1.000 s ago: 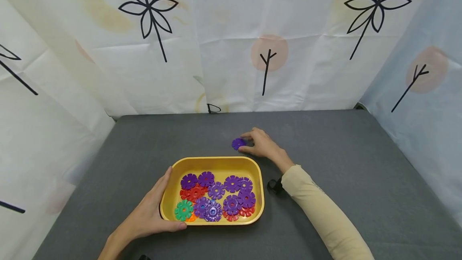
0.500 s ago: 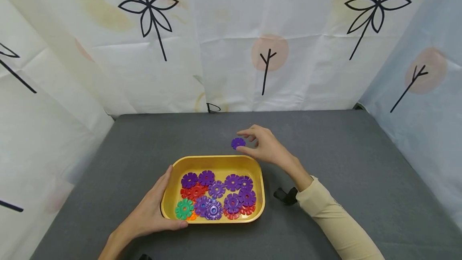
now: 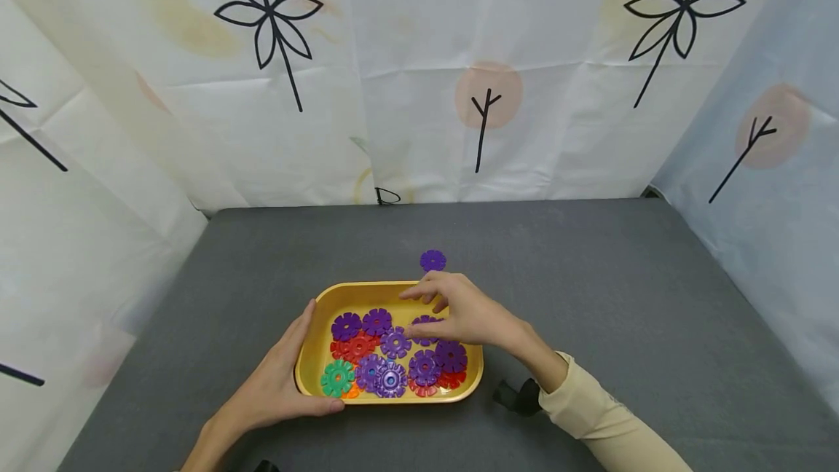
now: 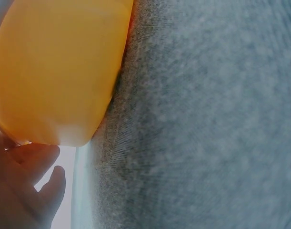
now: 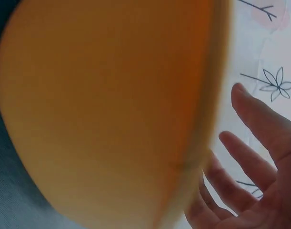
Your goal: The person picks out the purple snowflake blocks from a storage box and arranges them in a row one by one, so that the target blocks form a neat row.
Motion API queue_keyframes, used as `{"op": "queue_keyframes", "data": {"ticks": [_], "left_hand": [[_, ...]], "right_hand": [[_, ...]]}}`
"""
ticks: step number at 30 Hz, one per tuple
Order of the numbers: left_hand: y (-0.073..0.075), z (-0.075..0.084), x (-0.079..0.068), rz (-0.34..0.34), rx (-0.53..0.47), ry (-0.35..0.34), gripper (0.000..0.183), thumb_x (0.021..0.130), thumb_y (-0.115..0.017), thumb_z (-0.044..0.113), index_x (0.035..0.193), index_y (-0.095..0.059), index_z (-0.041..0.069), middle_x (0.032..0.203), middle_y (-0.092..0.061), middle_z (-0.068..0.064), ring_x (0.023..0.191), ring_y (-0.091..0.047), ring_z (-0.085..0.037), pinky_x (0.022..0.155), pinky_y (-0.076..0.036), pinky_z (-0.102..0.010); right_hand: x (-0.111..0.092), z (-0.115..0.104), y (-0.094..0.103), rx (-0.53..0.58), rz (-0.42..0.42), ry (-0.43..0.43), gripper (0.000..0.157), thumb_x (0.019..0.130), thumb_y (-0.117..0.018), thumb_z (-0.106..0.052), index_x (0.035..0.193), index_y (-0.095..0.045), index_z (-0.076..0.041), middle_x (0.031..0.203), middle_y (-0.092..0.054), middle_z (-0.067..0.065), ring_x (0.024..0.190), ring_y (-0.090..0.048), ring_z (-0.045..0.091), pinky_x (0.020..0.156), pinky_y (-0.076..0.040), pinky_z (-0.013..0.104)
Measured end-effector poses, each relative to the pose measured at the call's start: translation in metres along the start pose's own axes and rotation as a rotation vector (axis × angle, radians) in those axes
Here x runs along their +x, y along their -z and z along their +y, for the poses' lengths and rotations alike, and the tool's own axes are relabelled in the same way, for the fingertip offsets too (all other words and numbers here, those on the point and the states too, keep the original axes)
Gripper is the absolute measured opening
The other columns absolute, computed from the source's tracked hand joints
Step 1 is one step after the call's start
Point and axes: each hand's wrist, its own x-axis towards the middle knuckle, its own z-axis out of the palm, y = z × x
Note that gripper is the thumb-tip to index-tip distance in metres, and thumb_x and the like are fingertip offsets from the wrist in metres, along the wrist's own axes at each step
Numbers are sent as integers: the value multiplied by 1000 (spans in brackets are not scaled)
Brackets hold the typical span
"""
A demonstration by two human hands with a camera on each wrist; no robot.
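Note:
A yellow tray (image 3: 367,290) holds flower-shaped plastic discs: several purple discs (image 3: 390,379), some red discs (image 3: 359,347), one green disc (image 3: 337,379) and a bit of orange. My left hand (image 3: 272,377) grips the tray's left end, thumb along the front rim. In the left wrist view its fingers (image 4: 38,160) touch the tray's outer wall. Over the tray's right half hovers my right hand (image 3: 468,315), fingers spread and nothing between them; it covers part of the discs there. One purple disc (image 3: 432,260) lies on the table just behind the tray.
A grey cloth (image 3: 590,275) covers the table. White printed curtains (image 3: 419,93) stand behind and at both sides. A black strap (image 3: 518,398) is at the right wrist. The tray's wall (image 5: 102,119) fills much of the right wrist view.
My right hand has let go of the purple disc behind the tray and moved back toward me, over the tray. The disc stays on the table; my left hand keeps its grip.

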Motion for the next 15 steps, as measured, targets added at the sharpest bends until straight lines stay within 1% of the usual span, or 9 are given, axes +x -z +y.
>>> {"op": "queue_keyframes", "data": {"ticks": [5,8,12,15], "left_hand": [[0,0,0,-5,-7,10,140,63,-94,49,166,-6,15,165,-29,-17,141,-46,-35,105,-50,-29],[0,0,-1,-6,-9,15,140,63,-94,50,166,-6,15,165,-29,-17,141,-46,-35,104,-50,-28],[0,0,0,-10,-9,24,140,63,-94,51,166,-6,16,165,-30,-17,140,-47,-36,102,-53,-30],[0,0,0,-11,-10,30,139,63,-93,52,166,-5,18,165,-30,-17,140,-48,-37,101,-55,-32]], "right_hand": [[-2,1,-10,-4,-150,-24,44,85,-84,-21,123,-73,-3,115,-72,13,101,-67,28,86,-60,35],[-2,2,-17,-33,-217,-44,43,82,-87,-19,120,-75,-4,111,-72,11,96,-66,23,84,-57,29],[-2,2,-26,-72,-265,-78,41,77,-90,-16,115,-77,-7,105,-73,6,90,-62,17,80,-51,20],[-1,3,-31,-80,-286,-97,41,74,-92,-14,113,-79,-8,104,-74,4,86,-59,15,77,-46,17]]}}
